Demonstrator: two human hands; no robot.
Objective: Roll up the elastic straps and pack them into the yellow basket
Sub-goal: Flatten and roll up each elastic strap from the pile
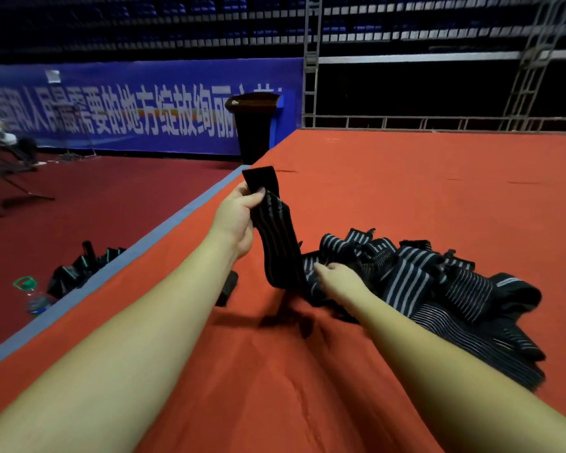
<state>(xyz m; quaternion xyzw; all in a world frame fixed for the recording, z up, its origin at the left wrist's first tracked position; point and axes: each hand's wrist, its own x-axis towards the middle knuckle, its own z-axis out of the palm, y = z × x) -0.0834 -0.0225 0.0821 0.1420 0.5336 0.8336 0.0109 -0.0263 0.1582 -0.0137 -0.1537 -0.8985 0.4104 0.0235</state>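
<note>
My left hand (239, 214) grips the upper end of a black elastic strap with grey stripes (280, 237) and holds it up above the orange-red platform (406, 191). The strap hangs down to my right hand (337, 277), which touches its lower part at the edge of a pile of black-and-grey striped straps (438, 282). Whether the right fingers close round the strap is hidden from here. The pile spreads to the right of both hands. No yellow basket shows in this view.
The platform's left edge carries a blue-grey border (138, 246), with the dark red floor (79, 207) below. Down there lie black straps with green trim (82, 266) and a plastic bottle (33, 295). A black bin (254, 125) stands beyond, before a blue banner.
</note>
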